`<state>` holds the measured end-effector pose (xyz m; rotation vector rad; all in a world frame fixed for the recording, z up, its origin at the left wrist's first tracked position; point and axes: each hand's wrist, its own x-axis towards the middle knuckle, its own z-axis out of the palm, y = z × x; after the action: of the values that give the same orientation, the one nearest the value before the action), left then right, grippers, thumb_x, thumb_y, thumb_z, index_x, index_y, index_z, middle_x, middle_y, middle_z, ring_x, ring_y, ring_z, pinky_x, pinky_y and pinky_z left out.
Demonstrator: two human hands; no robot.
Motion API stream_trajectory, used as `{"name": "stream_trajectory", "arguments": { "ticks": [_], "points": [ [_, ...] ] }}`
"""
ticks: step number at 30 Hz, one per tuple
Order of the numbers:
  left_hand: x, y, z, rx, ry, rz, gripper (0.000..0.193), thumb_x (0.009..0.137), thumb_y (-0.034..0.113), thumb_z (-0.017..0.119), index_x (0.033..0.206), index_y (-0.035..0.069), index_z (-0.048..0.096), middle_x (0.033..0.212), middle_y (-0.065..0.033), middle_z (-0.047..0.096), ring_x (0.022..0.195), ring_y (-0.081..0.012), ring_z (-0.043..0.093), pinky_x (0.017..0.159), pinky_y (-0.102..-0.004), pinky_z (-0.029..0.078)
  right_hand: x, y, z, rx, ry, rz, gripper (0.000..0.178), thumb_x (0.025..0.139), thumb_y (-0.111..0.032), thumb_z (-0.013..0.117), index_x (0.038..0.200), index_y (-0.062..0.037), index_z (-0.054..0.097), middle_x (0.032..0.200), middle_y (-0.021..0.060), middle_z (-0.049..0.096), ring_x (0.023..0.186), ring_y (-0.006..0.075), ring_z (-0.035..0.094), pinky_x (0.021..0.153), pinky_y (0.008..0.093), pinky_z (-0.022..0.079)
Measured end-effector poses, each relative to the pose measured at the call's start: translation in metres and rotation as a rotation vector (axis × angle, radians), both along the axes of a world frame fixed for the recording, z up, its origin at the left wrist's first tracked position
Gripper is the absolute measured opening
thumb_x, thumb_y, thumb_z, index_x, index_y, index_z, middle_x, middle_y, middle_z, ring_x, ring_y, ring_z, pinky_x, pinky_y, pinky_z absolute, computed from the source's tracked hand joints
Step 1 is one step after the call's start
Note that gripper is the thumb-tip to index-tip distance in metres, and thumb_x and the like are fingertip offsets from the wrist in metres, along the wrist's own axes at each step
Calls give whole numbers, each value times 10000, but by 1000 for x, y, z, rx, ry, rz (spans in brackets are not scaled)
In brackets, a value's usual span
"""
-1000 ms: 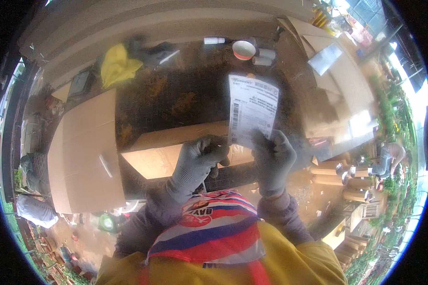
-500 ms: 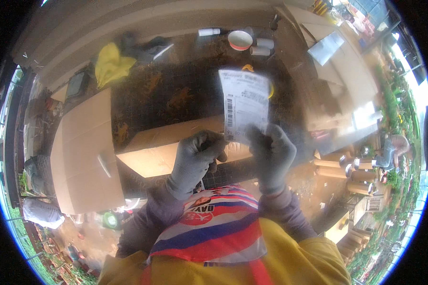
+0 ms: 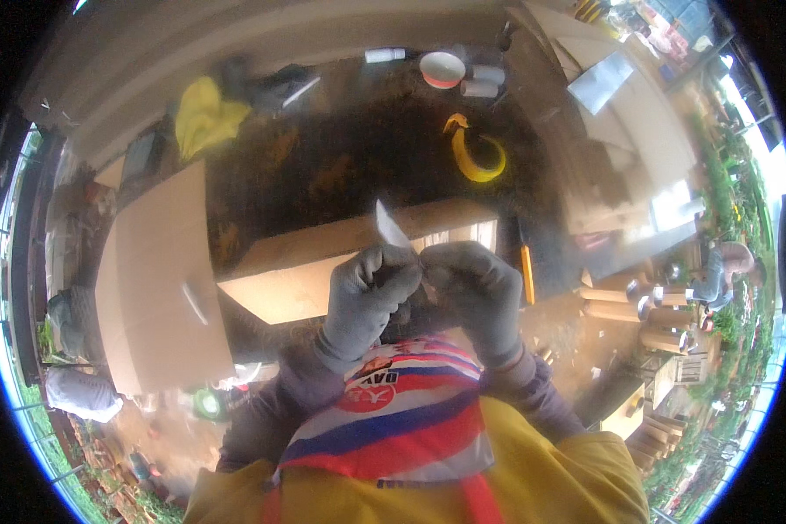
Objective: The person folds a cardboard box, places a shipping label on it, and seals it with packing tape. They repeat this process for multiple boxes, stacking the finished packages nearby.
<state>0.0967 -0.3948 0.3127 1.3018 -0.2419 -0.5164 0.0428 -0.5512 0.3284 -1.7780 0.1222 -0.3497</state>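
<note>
Both my hands wear grey gloves and meet in front of my chest. My left hand pinches a white paper label, now tilted so only a narrow part shows. My right hand has its fingers closed close beside the left fingertips, at the lower end of the label. Their grip hides that edge, so I cannot see exactly how the right fingers hold it. Just beyond the hands lies a long brown cardboard box. White lined patches show behind the right hand; I cannot tell what they are.
Right of the hands is an orange-handled tool. Farther off lie a curved yellow thing, a white-and-red round container, white rolls and a yellow cloth. A cardboard sheet stands at left; a person is far right.
The label was held up, its printed face showing; now it is lowered and turned nearly edge-on. My right hand has moved left toward the left hand, uncovering the yellow thing and orange-handled tool.
</note>
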Motion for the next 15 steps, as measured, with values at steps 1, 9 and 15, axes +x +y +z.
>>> {"name": "stream_trajectory", "arguments": {
  "ticks": [1, 9, 15],
  "points": [
    [-1, 0, 1, 21, -13, 7, 96, 927, 74, 638, 1012, 32, 652, 846, -13, 659, 610, -37, 556, 529, -184, 450, 0, 0, -2, 13, 12, 2, 273, 743, 8, 742, 1009, -36, 700, 889, 87, 687, 801, 137, 649, 711, 269, 528],
    [-2, -6, 12, -11, -34, -11, 75, 925, 59, 640, 986, 33, 676, 825, -12, 665, 608, -37, 564, 532, -187, 464, -7, -4, -4, 201, 43, 40, 172, 876, -1, 651, 1046, -12, 678, 955, 48, 676, 834, 100, 623, 745, 250, 521],
    [-5, -6, 13, 40, -172, 29, 49, 910, 58, 660, 953, 42, 677, 772, 0, 648, 539, -38, 542, 466, -188, 435, -12, -5, -1, 378, 123, 88, 159, 911, -46, 634, 1063, -7, 660, 955, 41, 664, 840, 89, 604, 743, 246, 509]
  ]
}}
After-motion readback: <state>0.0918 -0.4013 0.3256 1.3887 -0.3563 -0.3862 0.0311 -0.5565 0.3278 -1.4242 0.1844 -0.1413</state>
